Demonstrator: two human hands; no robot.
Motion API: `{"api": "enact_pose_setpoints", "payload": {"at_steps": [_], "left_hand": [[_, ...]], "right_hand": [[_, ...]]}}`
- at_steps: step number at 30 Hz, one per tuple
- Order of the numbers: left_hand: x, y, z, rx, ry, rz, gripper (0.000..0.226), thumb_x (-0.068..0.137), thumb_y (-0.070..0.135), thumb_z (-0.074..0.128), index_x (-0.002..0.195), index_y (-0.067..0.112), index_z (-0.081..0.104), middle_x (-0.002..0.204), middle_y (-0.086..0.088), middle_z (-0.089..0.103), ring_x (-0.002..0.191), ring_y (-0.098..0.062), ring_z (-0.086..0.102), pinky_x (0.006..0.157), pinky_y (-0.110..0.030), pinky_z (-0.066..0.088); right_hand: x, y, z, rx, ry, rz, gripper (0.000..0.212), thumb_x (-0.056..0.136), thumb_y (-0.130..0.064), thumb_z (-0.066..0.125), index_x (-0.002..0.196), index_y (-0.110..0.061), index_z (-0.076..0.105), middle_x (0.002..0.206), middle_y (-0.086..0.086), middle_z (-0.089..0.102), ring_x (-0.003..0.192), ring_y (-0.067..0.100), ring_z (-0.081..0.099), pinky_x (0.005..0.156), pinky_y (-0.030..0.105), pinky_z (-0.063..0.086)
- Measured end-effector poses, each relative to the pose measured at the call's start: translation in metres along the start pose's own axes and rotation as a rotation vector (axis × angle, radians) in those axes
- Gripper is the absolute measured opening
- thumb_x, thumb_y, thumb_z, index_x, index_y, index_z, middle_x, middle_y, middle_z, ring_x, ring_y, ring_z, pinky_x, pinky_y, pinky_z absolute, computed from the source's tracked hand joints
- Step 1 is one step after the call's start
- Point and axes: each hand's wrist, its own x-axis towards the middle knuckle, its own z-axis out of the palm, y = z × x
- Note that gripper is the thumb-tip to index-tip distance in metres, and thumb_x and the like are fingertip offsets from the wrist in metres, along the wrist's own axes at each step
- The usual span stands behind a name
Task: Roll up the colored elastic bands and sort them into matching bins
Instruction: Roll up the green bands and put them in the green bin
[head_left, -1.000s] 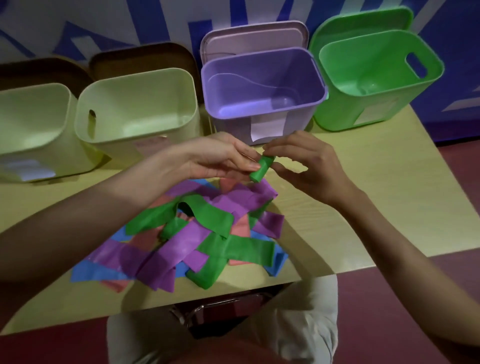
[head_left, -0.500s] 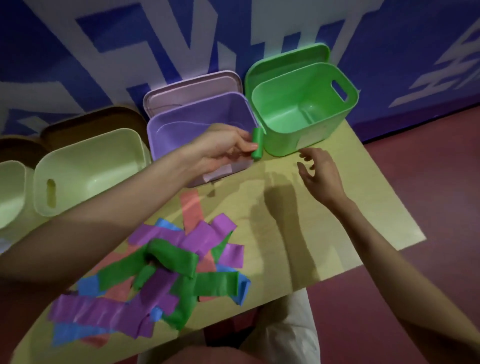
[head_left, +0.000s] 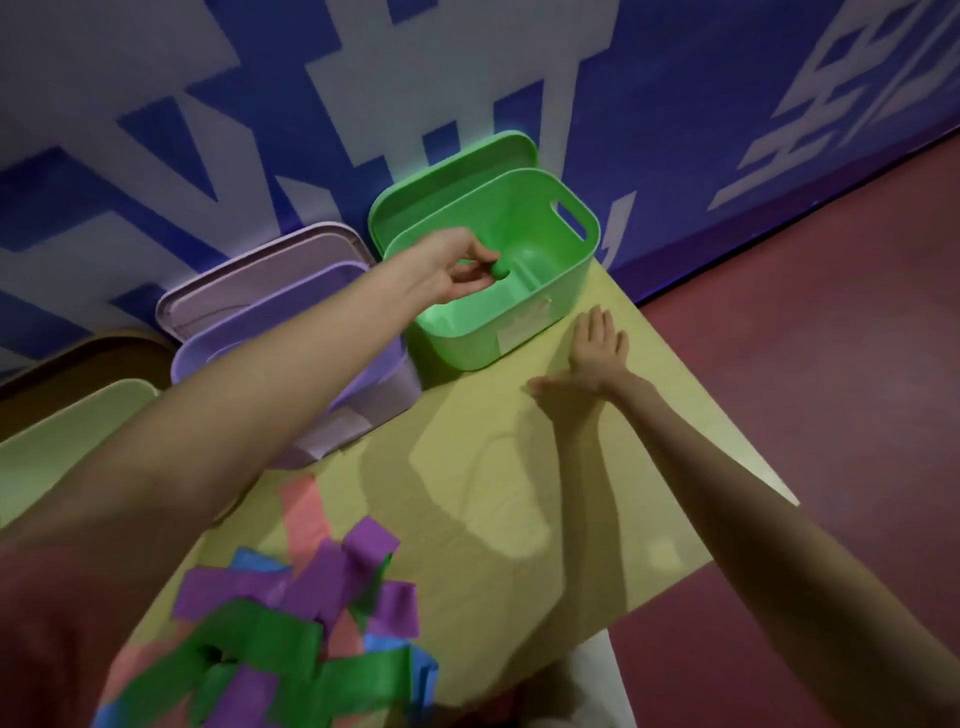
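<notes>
My left hand (head_left: 457, 270) reaches over the near rim of the green bin (head_left: 582, 244) and pinches a rolled green band (head_left: 501, 269) above the bin's inside. My right hand (head_left: 589, 358) lies flat on the table just right of the green bin, fingers spread, holding nothing. A loose pile of bands (head_left: 291, 634) in green, purple, blue and pink lies at the table's near left. The purple bin (head_left: 374, 379) stands left of the green one, partly hidden by my left forearm.
A pale yellow bin (head_left: 67, 431) sits at the far left, with a brown lid (head_left: 88, 358) behind it. Lids lean against the blue and white wall behind the bins. The table's right edge (head_left: 727, 431) drops to a red floor.
My left hand carried the rolled green band from in front of the purple bin to over the green bin. My right hand let go and settled flat on the table. The view swung left and up.
</notes>
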Motion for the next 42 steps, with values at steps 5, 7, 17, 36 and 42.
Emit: {"api": "enact_pose_setpoints", "payload": {"at_steps": [5, 7, 17, 36, 42], "left_hand": [[0.041, 0.002, 0.030, 0.089, 0.012, -0.051, 0.019, 0.091, -0.009, 0.050, 0.076, 0.001, 0.045, 0.077, -0.011, 0.053, 0.068, -0.017, 0.055, 0.085, -0.031, 0.051], [0.057, 0.003, 0.039, 0.117, 0.026, -0.027, 0.021, 0.092, -0.011, 0.047, 0.076, 0.002, 0.042, 0.078, -0.011, 0.051, 0.068, -0.018, 0.054, 0.090, -0.033, 0.049], [0.106, 0.005, 0.071, 0.227, 0.057, -0.049, 0.023, 0.094, -0.006, 0.046, 0.073, 0.002, 0.045, 0.076, -0.009, 0.052, 0.067, -0.016, 0.052, 0.094, -0.032, 0.049], [0.142, -0.009, 0.072, 0.326, 0.062, -0.075, 0.025, 0.086, 0.004, 0.064, 0.109, 0.001, 0.055, 0.106, -0.011, 0.063, 0.096, -0.022, 0.063, 0.061, -0.029, 0.057], [0.099, 0.005, 0.043, 0.408, 0.033, -0.016, 0.013, 0.095, 0.012, 0.052, 0.089, 0.003, 0.046, 0.083, -0.009, 0.054, 0.070, -0.017, 0.057, 0.077, -0.029, 0.054]], "right_hand": [[0.006, -0.001, 0.004, -0.093, -0.071, 0.012, 0.143, 0.064, -0.074, 0.068, 0.146, 0.002, -0.021, 0.151, 0.025, -0.031, 0.140, 0.039, -0.029, 0.115, 0.055, -0.011], [0.008, 0.001, 0.003, -0.105, -0.097, 0.010, 0.144, 0.065, -0.076, 0.066, 0.144, 0.001, -0.025, 0.148, 0.024, -0.036, 0.138, 0.038, -0.033, 0.115, 0.055, -0.012], [0.011, 0.010, 0.006, -0.109, -0.133, -0.032, 0.144, 0.064, -0.084, 0.056, 0.139, -0.002, -0.035, 0.142, 0.021, -0.046, 0.130, 0.037, -0.044, 0.113, 0.056, -0.017], [0.013, 0.012, 0.009, -0.072, -0.123, -0.045, 0.144, 0.064, -0.081, 0.061, 0.140, -0.006, -0.036, 0.139, 0.017, -0.050, 0.128, 0.033, -0.047, 0.112, 0.054, -0.021], [0.006, 0.011, 0.008, -0.028, -0.067, -0.058, 0.142, 0.066, -0.074, 0.066, 0.143, -0.005, -0.032, 0.145, 0.019, -0.044, 0.132, 0.031, -0.043, 0.113, 0.050, -0.021]]}}
